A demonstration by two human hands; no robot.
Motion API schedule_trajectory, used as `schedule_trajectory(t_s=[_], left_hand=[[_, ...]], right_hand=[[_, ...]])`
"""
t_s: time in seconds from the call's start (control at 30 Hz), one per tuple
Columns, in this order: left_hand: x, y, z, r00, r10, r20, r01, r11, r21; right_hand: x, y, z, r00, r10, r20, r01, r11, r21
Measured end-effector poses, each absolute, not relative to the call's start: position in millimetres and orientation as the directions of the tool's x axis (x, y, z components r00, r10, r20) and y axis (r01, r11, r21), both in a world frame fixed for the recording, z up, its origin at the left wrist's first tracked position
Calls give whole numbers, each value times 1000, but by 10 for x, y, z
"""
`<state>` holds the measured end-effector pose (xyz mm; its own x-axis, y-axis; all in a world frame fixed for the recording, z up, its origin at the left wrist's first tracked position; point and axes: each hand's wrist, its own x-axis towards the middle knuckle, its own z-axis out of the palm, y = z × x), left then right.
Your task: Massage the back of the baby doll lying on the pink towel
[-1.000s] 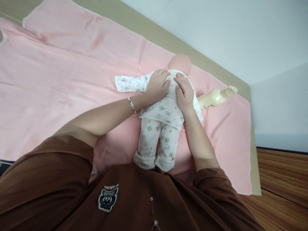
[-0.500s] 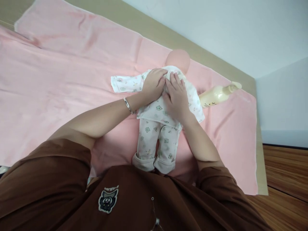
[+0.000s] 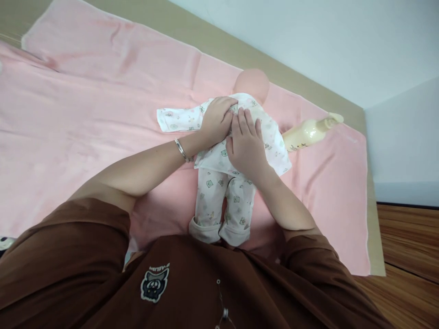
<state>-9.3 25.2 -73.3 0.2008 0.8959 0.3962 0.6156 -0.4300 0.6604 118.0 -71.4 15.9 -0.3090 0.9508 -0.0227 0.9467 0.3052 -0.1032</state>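
A baby doll, its bald head (image 3: 252, 83) at the far end, lies on a pink cloth (image 3: 103, 91). It wears a white printed shirt (image 3: 211, 157) and matching trousers (image 3: 210, 196) with rolled cuffs. My left hand (image 3: 217, 119), with a silver bangle at the wrist, rests on the upper chest; its fingers lie together and their tips are partly hidden. My right hand (image 3: 247, 144) lies flat on the shirt front beside it, fingers spread. One sleeve (image 3: 180, 119) stretches out to the left; the doll's own hands are not visible.
A pale yellow pump bottle (image 3: 307, 132) lies tilted on the cloth, right of the doll. The board's tan edge (image 3: 281, 64) runs along a white wall (image 3: 343, 50). Brown wood flooring (image 3: 408, 237) shows at the lower right.
My right hand has slid slightly down the shirt, toward my body, and its fingers look straighter. My left hand has stayed at nearly the same spot on the chest.
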Motion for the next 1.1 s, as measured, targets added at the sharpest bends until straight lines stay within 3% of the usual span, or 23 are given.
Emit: schedule_trajectory(t_s=[0.1,0.27,0.37,0.47,0.57,0.7,0.93,1.1], left_hand=[[-95,242,-723,192,893,407,601,-435,671],[-89,199,-663,181,885,430,595,-447,668],[-83,188,-643,176,888,424,607,-437,664],[-87,158,-606,171,900,402,615,-416,670],[-91,124,-549,190,902,388,622,-416,663],[-72,169,-536,208,901,382,653,-418,632],[-30,151,-505,257,903,345,687,-422,591],[47,-244,-162,367,892,264,754,-452,476]], right_hand=[[1264,-562,104,-320,947,-30,937,312,-155],[1554,-171,73,-60,996,-69,971,42,-236],[1586,-160,105,9,996,-86,974,-29,-223],[1473,-348,134,-4,998,-70,988,-7,-157],[1316,-579,111,-161,987,-17,983,159,-87],[1257,-611,41,-319,947,24,939,320,-127],[1590,-126,6,-77,997,-24,946,65,-318],[1677,-52,19,-16,998,-61,944,-5,-331]])
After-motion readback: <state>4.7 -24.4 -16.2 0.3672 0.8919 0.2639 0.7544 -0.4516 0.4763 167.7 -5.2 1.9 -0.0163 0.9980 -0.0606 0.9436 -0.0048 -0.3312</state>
